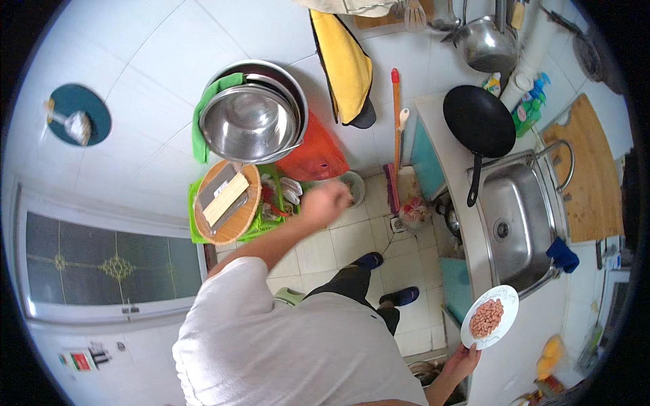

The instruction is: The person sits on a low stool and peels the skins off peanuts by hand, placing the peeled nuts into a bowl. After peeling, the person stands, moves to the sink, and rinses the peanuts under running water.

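Observation:
My right hand (461, 361) grips the near rim of a white plate (507, 318) with a grey pattern on its edge. Reddish-skinned peanuts (486, 318) lie in a heap in its middle. The plate is held beside the countertop (528, 325), close to the sink. My left hand (327, 202) reaches out over the floor, blurred, with its fingers looking curled. Whether anything is in them cannot be made out. Just beyond it, partly hidden, stands a translucent bin (358, 189) with some scraps inside.
A stainless sink (513, 228) and a black frying pan (480, 122) are on the right. Steel basins (249, 124), a red plastic bag (315, 149) and a round woven tray (231, 228) on a green rack (195, 218) stand left. A broom (396, 137) leans against the wall.

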Motion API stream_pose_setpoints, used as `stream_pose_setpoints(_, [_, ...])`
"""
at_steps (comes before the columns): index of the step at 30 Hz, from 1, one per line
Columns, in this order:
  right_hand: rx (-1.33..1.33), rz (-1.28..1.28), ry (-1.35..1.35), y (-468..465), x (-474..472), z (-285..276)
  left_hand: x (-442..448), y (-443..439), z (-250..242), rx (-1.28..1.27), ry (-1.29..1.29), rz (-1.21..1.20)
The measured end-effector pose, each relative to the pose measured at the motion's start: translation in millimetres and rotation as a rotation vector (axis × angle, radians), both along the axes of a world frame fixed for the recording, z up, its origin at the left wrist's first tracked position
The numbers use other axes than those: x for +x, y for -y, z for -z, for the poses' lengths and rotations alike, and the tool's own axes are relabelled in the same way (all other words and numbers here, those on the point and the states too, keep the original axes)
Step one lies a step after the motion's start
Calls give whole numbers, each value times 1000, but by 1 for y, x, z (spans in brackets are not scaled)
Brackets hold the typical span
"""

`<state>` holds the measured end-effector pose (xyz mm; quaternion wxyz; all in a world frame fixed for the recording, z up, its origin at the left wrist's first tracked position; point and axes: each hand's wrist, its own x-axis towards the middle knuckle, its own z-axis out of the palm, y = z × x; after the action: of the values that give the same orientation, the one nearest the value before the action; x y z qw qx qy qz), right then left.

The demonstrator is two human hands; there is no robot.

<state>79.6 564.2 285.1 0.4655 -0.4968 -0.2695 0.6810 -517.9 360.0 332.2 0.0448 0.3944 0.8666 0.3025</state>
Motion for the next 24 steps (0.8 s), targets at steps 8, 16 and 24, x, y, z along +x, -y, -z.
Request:
stream_pose_setpoints(8, [-6,-23,-15,6,-9,13,-187,121,-190,-126,-1012,-451])
stream_pose_setpoints(16, [-67,-14,-54,8,-13,31,-224,101,-251,-589,-833,-317])
stream_pose_setpoints(24, [-85,-91,-34,2,-31,12,-215,91,-300,-745,-819,-164])
